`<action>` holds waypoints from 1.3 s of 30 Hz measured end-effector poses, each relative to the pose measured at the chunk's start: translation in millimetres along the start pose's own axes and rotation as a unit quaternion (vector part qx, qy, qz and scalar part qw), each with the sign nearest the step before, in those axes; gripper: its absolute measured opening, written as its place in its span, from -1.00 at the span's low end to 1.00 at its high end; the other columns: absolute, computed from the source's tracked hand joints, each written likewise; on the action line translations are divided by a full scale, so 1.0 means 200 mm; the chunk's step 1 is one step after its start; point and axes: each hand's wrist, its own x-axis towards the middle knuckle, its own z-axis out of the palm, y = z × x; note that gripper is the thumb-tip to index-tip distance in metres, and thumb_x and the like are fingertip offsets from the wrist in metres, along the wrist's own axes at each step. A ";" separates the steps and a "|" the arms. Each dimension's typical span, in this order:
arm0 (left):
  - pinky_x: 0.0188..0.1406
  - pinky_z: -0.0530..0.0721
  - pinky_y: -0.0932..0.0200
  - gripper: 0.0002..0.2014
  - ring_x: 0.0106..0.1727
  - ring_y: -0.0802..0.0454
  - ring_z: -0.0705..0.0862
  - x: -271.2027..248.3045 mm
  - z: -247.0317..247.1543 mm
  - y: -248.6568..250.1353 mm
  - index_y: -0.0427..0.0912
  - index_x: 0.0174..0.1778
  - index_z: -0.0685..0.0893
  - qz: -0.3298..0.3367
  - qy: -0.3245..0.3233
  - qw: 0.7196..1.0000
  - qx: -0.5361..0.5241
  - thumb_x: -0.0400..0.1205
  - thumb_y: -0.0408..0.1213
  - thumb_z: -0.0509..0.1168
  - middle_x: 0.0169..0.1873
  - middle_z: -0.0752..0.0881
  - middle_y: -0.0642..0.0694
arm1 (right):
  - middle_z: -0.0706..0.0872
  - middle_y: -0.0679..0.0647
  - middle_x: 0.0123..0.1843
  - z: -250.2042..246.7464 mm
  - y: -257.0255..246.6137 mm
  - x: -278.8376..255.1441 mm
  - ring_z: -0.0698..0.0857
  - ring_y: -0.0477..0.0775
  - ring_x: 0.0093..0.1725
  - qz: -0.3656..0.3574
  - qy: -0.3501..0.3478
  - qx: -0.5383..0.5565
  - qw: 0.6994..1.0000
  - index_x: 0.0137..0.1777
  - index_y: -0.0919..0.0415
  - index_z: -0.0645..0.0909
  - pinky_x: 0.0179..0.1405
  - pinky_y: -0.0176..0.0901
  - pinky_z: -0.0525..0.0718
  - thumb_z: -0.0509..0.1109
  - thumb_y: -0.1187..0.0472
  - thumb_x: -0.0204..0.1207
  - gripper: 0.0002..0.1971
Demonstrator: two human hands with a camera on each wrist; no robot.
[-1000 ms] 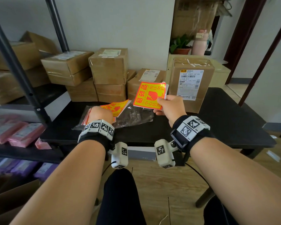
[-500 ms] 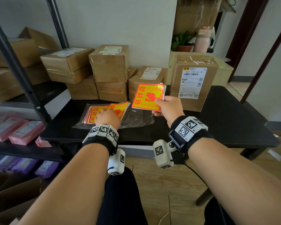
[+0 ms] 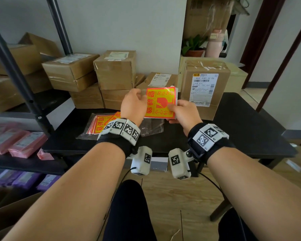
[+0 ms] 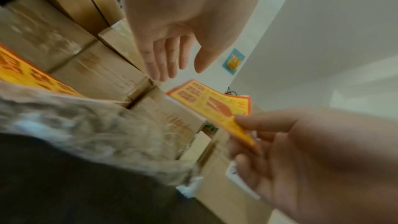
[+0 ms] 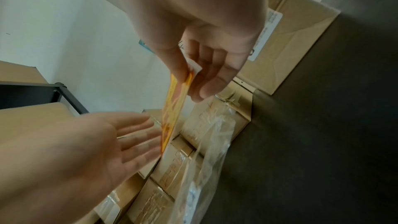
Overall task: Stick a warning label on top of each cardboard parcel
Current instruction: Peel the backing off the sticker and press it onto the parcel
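Observation:
My right hand (image 3: 178, 113) pinches the lower right corner of a yellow and red warning label (image 3: 161, 101), holding it up above the black table (image 3: 247, 129). Seen from the right wrist, the thumb and fingers of that hand (image 5: 193, 74) clamp the label (image 5: 172, 115) edge-on. My left hand (image 3: 134, 103) is beside the label's left edge with straight fingers, holding nothing; the left wrist view shows the same hand (image 4: 170, 59) apart from the label (image 4: 213, 106). Cardboard parcels (image 3: 116, 69) (image 3: 204, 89) stand at the back of the table.
A stack of more labels (image 3: 101, 125) lies on a clear plastic bag (image 3: 151, 127) at the table's left front. A black metal shelf (image 3: 24, 87) with boxes and pink packets (image 3: 16, 141) stands to the left. A plant and a pink bottle are behind the tall parcel.
My left hand has left the label stack on the table and risen to the left edge of the held label. The right hand has kept the label raised.

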 end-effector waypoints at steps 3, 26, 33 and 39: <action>0.24 0.68 -0.03 -0.35 0.24 -0.01 0.68 0.01 0.03 0.08 -0.18 0.57 0.38 -0.058 -0.045 0.990 -0.117 0.58 -0.11 0.42 0.30 0.64 -0.06 | 0.81 0.20 0.06 -0.06 -0.01 -0.01 0.79 0.15 0.00 -0.024 -0.015 -0.017 0.999 -0.07 0.15 0.68 -0.06 0.00 0.78 0.37 0.22 0.63 -0.92; -0.49 0.53 0.51 -0.87 -0.41 0.33 0.68 -0.07 0.13 0.20 -0.20 0.00 0.82 -0.018 -0.180 0.972 -0.152 0.59 -0.28 0.43 -0.23 0.80 -0.03 | 0.79 0.02 -0.07 -0.26 -0.01 0.00 0.76 -0.04 -0.03 -0.142 0.048 -0.121 0.981 -0.01 0.18 0.73 -0.05 -0.24 0.69 0.39 0.27 0.61 -0.91; -0.53 0.57 0.45 -0.86 -0.47 0.25 0.65 -0.09 0.15 0.20 -0.25 0.02 0.79 -0.043 -0.191 0.966 -0.171 0.60 -0.29 0.43 -0.31 0.79 -0.06 | 0.73 -0.14 0.03 -0.28 0.00 0.00 0.63 -0.14 0.10 -0.226 0.079 -0.239 0.941 -0.07 -0.11 0.69 0.18 -0.04 0.61 0.41 0.20 0.55 -0.86; -0.25 0.65 0.29 -0.88 -0.21 0.08 0.75 -0.11 0.15 0.22 -0.20 -0.01 0.79 -0.035 -0.216 0.958 -0.185 0.59 -0.26 0.44 -0.19 0.83 -0.13 | 0.72 -0.17 0.00 -0.26 0.01 0.00 0.63 -0.06 0.14 -0.244 0.097 -0.285 0.922 -0.11 -0.18 0.71 0.25 0.23 0.57 0.40 0.14 0.54 -0.86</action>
